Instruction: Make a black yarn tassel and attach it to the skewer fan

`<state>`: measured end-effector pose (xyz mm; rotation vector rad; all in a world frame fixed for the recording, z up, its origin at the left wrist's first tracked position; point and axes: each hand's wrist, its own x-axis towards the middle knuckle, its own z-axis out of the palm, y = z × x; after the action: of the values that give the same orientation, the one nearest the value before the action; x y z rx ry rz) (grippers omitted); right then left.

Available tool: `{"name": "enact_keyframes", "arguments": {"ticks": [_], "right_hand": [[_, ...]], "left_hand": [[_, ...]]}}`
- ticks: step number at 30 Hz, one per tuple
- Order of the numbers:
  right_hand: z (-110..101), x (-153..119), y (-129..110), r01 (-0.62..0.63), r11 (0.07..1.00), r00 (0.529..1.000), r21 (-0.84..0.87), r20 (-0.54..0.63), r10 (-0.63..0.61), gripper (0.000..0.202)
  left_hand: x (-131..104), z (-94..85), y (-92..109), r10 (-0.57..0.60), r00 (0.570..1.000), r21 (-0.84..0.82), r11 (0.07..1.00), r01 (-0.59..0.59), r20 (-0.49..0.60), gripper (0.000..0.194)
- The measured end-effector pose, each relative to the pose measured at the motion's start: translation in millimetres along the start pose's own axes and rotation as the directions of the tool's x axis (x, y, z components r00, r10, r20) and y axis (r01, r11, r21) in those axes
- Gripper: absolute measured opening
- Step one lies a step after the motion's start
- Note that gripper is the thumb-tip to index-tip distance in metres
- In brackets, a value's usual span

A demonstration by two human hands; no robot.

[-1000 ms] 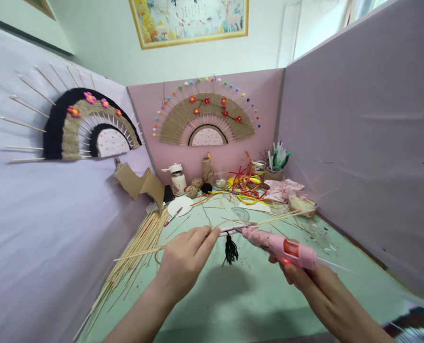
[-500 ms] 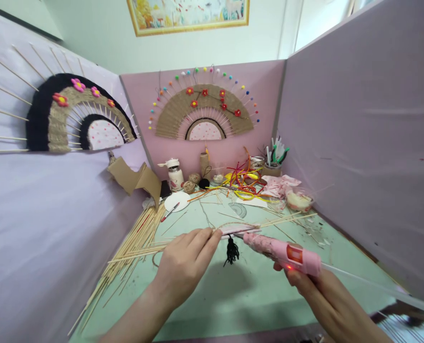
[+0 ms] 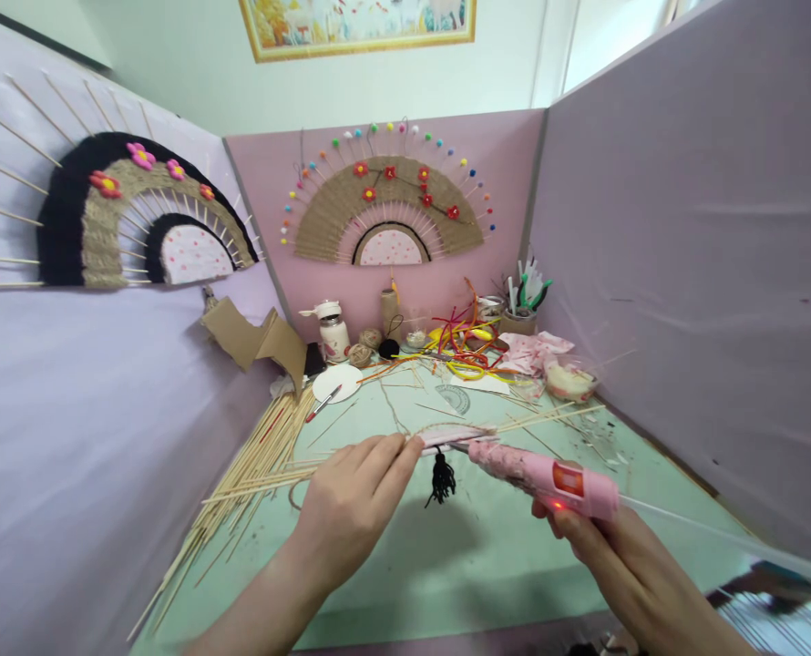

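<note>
My left hand [image 3: 357, 492] grips a small fan piece [image 3: 456, 435] with a pale pink fabric base, seen nearly edge-on. Thin wooden sticks [image 3: 549, 418] stick out from both its sides. From the fan's near edge hangs a black tassel [image 3: 441, 479], just right of my left fingertips. My right hand [image 3: 610, 556] is wrapped round a pink hot glue gun [image 3: 542, 476], whose red light glows. Its metal nozzle points left at the fan's near edge, by the top of the tassel; whether it touches I cannot tell. A clear glue stick [image 3: 692, 528] trails from the gun's rear.
A heap of wooden sticks [image 3: 241, 492] lies at the left. At the back are a white bottle [image 3: 334, 335], twine balls [image 3: 360, 355], coloured pipe cleaners [image 3: 470, 342] and a tub [image 3: 572, 378]. Finished fans hang on the left panel [image 3: 64, 219] and back panel [image 3: 392, 200].
The glue gun has shifted very slightly right along the fan's edge. My left hand keeps its hold on the fan. The whole view has tilted a little.
</note>
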<state>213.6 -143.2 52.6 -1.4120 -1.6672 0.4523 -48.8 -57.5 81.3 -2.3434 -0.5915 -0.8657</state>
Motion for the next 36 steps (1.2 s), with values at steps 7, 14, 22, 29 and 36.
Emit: {"name": "enact_keyframes", "arguments": {"ticks": [7, 14, 22, 29, 36], "right_hand": [[-3.5, -1.5, 0.4, -0.035, 0.999, 0.999, 0.012, -0.02, 0.036, 0.048], [-6.2, -0.5, 1.7, -0.004, 1.0, 1.0, -0.014, -0.019, 0.004, 0.043], [-9.5, -3.9, 5.6, -0.052, 0.998, 0.998, -0.047, -0.03, 0.051, 0.046], [-14.3, -2.6, 2.2, -0.035, 0.998, 0.999, -0.045, -0.002, 0.035, 0.047], [-16.1, -9.4, 13.6, -0.108, 0.993, 0.991, -0.039, -0.08, 0.105, 0.041]], "left_hand": [[-0.8, 2.0, -0.1, -0.004, 1.0, -0.01, 1.0, 0.004, -0.023, 0.028], [-5.3, 2.4, -1.5, -0.016, 1.0, -0.012, 1.0, 0.015, -0.02, 0.034], [-8.0, 3.2, -2.6, -0.015, 1.0, -0.03, 0.999, 0.014, -0.019, 0.038], [-9.4, 4.2, -3.1, -0.025, 1.0, -0.032, 0.999, 0.025, -0.016, 0.042], [-12.1, 4.6, -4.3, -0.021, 1.0, -0.03, 0.999, 0.021, -0.01, 0.047]]}}
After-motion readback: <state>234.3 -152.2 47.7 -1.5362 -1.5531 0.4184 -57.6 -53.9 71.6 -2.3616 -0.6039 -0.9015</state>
